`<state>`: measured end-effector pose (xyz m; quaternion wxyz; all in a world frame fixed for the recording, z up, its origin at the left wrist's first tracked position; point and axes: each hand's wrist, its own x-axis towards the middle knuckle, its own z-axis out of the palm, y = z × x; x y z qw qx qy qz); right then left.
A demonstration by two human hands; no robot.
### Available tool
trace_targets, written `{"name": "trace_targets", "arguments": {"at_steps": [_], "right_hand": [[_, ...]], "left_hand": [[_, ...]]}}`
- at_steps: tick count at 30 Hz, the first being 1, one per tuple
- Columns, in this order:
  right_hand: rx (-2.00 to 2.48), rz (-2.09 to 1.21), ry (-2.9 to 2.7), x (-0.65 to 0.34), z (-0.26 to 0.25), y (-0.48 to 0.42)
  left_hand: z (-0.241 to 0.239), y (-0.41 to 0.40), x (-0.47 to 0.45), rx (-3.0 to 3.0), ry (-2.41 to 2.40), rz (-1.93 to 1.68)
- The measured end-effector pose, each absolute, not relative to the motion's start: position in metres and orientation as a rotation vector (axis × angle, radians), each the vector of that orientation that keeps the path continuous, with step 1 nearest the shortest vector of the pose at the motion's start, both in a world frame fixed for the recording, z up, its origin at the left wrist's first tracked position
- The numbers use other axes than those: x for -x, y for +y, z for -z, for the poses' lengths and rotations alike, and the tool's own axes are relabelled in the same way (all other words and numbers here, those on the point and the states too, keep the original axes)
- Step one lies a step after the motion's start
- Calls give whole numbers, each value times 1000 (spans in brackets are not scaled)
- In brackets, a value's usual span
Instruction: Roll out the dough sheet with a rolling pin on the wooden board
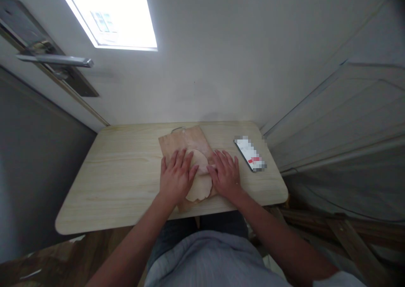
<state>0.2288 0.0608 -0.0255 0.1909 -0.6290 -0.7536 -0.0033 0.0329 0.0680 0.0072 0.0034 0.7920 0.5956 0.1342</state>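
A thin, pale round of dough with a wavy near edge lies flat on a wooden cutting board. Across the dough runs a short, light rolling pin, only its middle showing between my thumbs. My left hand is closed over the pin's left end, fingers pointing away from me and thumb along it. Over the right end my right hand grips in the same way. Palms and fingers hide both ends of the pin.
The pale wooden table carries the board and, at right, a phone with a blurred screen. Behind the table stands a white door with a metal handle and a bright window pane. Wooden beams are at lower right.
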Motion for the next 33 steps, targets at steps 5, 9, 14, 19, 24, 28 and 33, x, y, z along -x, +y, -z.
{"name": "trace_targets", "arguments": {"at_steps": [5, 9, 14, 19, 24, 28, 33], "right_hand": [[1821, -53, -2163, -224, 15, 79], [1847, -60, -2205, -222, 8, 93], [1875, -40, -2237, -217, 2, 117], [1911, -71, -2236, -212, 1, 143], [1900, -85, -2244, -209, -1, 160], [1915, -76, -2226, -207, -3, 171], [1969, -118, -2225, -203, -5, 181]], "left_hand": [[-8, 85, -30, -2479, 1874, -410], [-9, 99, -28, -2460, 1884, -375], [-7, 122, -24, -2434, 1887, -334], [-6, 144, -20, -2419, 1891, -365], [-7, 162, -17, -2383, 1920, -414], [-10, 174, -17, -2352, 1964, -425], [-15, 181, -16, -2377, 1958, -454]]}}
